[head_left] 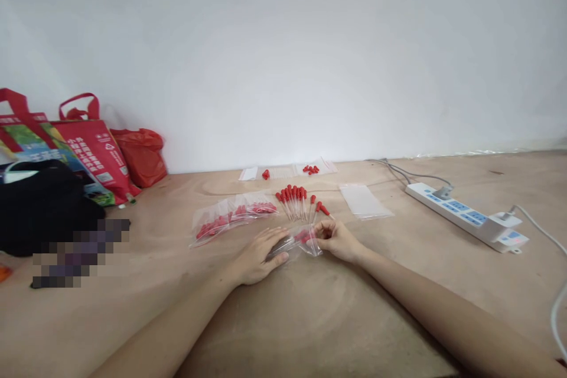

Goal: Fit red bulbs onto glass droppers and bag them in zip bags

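Observation:
A clear zip bag [290, 243] with red-bulbed droppers inside lies on the table between my hands. My left hand [261, 257] rests flat at the bag's left end, fingers stretched and thumb apart. At the opposite end, my right hand [336, 240] has its fingers curled and pinched at the bag's edge; the fingertips are partly hidden. Just beyond, several loose droppers with red rubber bulbs [295, 194] are fanned out, slim clear stems toward me. To the left lie filled clear bags [230, 215] of red-bulbed droppers, overlapping in a row.
Flat clear bags [365, 201] lie at right of the droppers. Near the wall, red bulbs [311, 169] sit on more plastic bags. A white power strip [463, 212] with cables lies on the right. Red shopping bags [95, 150] and a black cloth item [46, 207] fill the left.

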{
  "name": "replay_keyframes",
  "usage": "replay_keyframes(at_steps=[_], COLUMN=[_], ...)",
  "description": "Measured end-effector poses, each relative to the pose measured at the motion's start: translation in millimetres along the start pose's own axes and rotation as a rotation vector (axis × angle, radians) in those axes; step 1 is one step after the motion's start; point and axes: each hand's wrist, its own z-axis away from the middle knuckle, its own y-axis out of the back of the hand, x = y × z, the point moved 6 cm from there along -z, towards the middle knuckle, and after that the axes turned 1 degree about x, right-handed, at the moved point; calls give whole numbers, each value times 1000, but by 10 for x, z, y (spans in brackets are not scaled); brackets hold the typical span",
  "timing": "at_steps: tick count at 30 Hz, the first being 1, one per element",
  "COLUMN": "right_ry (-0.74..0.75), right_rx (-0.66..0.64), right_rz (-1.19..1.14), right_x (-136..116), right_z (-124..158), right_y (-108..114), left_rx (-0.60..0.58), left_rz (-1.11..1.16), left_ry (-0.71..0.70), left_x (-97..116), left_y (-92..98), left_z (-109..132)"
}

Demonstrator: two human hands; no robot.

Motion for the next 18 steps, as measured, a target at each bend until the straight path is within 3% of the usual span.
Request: replay_keyframes(at_steps=[6, 8, 12, 16, 18], right_ry=[236, 202, 67, 45, 9], right_rx=[-163, -189, -92, -225, -192], right_rz=[220, 208, 108, 51, 64], right_x=[-167, -157, -91, -78, -47], right_z=[14, 9, -24, -40, -76], right_y=[-45, -58, -16, -42, 50], left_rx=[6, 11, 14, 5, 1], left_rz=[5, 16, 30, 26, 24], left_ry=[2, -1, -15, -11, -4], left_x=[9, 10, 18, 28, 32], left_y=[12, 13, 15, 15, 17], left_z=[7, 7, 4, 2, 1])
